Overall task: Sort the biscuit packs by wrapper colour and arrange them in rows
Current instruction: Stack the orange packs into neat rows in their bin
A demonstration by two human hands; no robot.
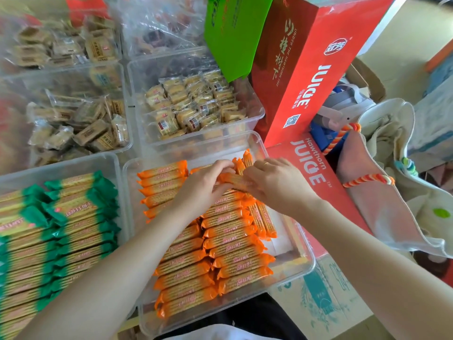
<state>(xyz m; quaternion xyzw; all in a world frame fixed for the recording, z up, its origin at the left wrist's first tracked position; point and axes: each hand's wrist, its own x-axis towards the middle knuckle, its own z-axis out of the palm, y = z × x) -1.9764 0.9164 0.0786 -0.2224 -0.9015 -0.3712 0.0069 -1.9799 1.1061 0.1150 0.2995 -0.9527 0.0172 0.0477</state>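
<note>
Surroundings: clear plastic tubs stood side by side, with a red juice carton leaning at the far right and a cloth bag beside it.
Orange tub: the clear tub nearest me held the orange-wrapped biscuit packs, laid flat in rows, with a few turned lengthwise along the right side and a few standing at the far right corner.
Green tub: to the left, a second tub held the green-wrapped packs in stacked rows.
Far tubs: further back, other tubs held small pale snack packets and brownish ones.
Left hand: my left hand had its fingers curled round one end of a single orange pack, above the far part of the rows.
Right hand: my right hand, a ring on one finger, gripped the other end of that pack.
Held pack: it lay crosswise between both hands, just over the packs beneath it.
</note>
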